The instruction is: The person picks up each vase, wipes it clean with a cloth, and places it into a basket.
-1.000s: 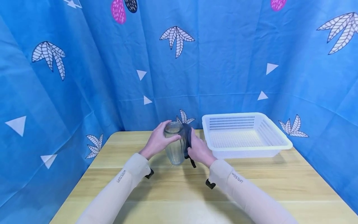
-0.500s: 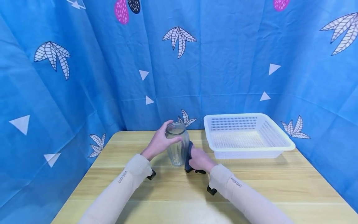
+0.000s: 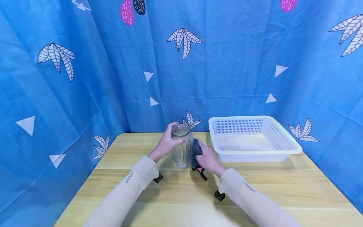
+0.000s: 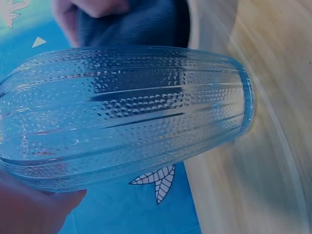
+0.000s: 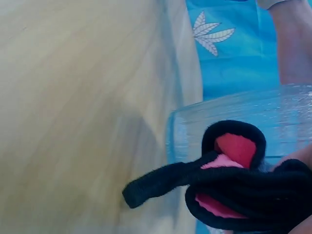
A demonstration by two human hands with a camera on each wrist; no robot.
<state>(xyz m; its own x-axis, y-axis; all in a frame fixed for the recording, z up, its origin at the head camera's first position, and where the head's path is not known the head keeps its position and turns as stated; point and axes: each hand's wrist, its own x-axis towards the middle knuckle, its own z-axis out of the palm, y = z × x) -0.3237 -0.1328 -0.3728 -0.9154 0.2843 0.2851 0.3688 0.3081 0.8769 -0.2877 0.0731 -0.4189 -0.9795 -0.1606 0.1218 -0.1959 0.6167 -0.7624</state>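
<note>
In the head view, my left hand (image 3: 166,143) grips a clear ribbed glass vase (image 3: 183,156) near its mouth, thumb in front and fingers behind. The vase stands nearly upright over the wooden table; its dotted, fluted wall fills the left wrist view. Bunched in my right hand (image 3: 209,159) is a dark grey cloth (image 3: 195,154), held against the vase's right side. Up close in the right wrist view, the folded cloth (image 5: 239,195) shows black edging, a pink inner side and a hanging black loop. Most of the right fingers are hidden behind the cloth.
A white plastic basket (image 3: 256,152) with slotted walls stands at the right rear of the wooden table (image 3: 181,198). Close behind the table's back edge hangs a blue patterned curtain (image 3: 227,69), which also runs along both sides.
My right hand has slid the cloth from near the rim down the vase's right side, then slightly back up. The left hand keeps its grip. The head view has shifted a little.
</note>
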